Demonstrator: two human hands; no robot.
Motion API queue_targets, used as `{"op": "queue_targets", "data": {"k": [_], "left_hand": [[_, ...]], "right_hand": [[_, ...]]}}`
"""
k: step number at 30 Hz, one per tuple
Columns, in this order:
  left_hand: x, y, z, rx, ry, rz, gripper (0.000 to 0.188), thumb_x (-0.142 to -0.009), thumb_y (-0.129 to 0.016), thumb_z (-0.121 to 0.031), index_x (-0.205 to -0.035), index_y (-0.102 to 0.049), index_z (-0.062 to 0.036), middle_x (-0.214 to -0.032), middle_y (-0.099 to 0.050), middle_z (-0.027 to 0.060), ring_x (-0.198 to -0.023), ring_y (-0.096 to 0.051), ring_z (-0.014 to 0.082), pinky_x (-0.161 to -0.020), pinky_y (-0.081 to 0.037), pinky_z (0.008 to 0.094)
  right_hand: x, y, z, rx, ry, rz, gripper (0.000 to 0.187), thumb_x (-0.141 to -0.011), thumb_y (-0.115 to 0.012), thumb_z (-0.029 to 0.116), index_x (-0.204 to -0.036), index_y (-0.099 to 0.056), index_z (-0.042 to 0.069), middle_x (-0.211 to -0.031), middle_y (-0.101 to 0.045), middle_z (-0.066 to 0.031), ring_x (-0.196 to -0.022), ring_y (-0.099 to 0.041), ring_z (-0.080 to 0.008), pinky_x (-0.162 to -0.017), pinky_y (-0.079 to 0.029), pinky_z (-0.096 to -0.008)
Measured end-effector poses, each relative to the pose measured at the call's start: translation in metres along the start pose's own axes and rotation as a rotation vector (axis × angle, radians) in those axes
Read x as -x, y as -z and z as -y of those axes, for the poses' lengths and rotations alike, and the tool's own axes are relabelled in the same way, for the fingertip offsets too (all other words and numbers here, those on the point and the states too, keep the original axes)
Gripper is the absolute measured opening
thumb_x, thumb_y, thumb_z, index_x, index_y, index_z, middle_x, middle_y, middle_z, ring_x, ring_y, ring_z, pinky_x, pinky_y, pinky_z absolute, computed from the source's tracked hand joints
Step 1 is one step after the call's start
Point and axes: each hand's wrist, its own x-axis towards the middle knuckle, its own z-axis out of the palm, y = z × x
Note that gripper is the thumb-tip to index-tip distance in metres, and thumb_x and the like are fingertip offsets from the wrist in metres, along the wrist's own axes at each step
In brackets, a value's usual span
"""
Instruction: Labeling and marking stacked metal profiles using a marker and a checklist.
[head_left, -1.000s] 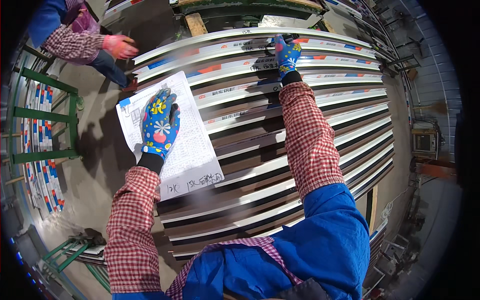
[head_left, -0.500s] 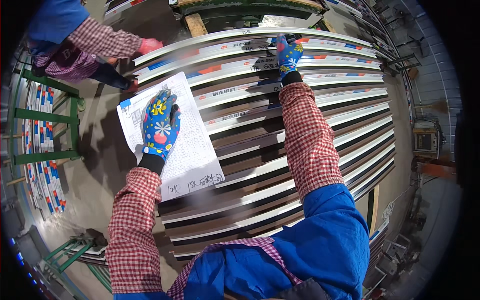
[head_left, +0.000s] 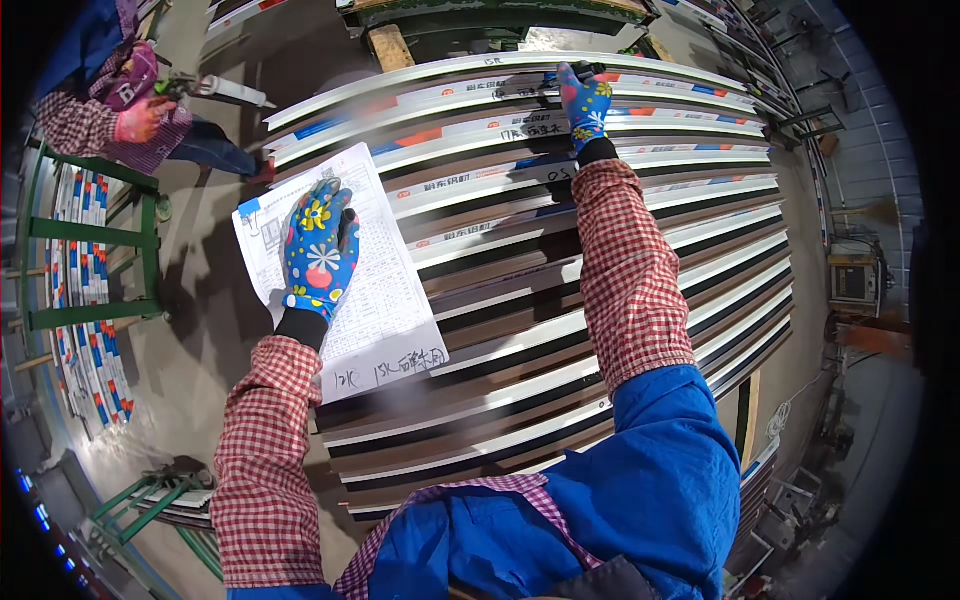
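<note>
Resting a floral-gloved left hand (head_left: 320, 250), flat with fingers together, on a printed sheet (head_left: 388, 310) at left, atop rows of long white-and-brown profiles (head_left: 520, 335); clasping a black marker (head_left: 592, 70) in the right hand (head_left: 585, 103), over the far profiles; flanked at far left by a co-worker (head_left: 80, 125) holding a white-tubed tool (head_left: 235, 92).

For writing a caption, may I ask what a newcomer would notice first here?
The bright flowered gloves probably catch the eye: the left hand rests on a white printed sheet left of centre, the right hand holds a small black object near the top. Next come long white-and-brown strips across the middle.
</note>
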Motion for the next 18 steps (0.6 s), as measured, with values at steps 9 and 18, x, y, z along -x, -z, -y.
{"op": "queue_targets", "data": {"k": [9,18], "left_hand": [[-0.002,-0.003,0.001,0.006,0.001,-0.012,0.033,-0.09,-0.064,-0.01,-0.123,-0.062,-0.0087,-0.134,-0.06,0.0128,-0.123,-0.055,0.0345,-0.107,-0.042,0.0434],[0.001,-0.001,0.003,0.001,-0.006,-0.02,0.032,-0.091,-0.063,-0.011,-0.123,-0.062,-0.0081,-0.133,-0.06,0.0123,-0.124,-0.055,0.0348,-0.106,-0.042,0.0433]], "right_hand": [[-0.004,0.002,-0.011,-0.003,0.057,0.001,0.045,-0.083,-0.068,0.049,-0.07,-0.071,0.006,-0.067,-0.069,-0.0156,-0.066,-0.069,-0.0343,-0.062,-0.051,-0.0449],[0.001,-0.002,-0.003,0.155,0.041,-0.094,0.051,-0.081,-0.071,0.05,-0.065,-0.068,0.002,-0.063,-0.067,-0.0169,-0.064,-0.068,-0.0363,-0.061,-0.05,-0.0461]]}}
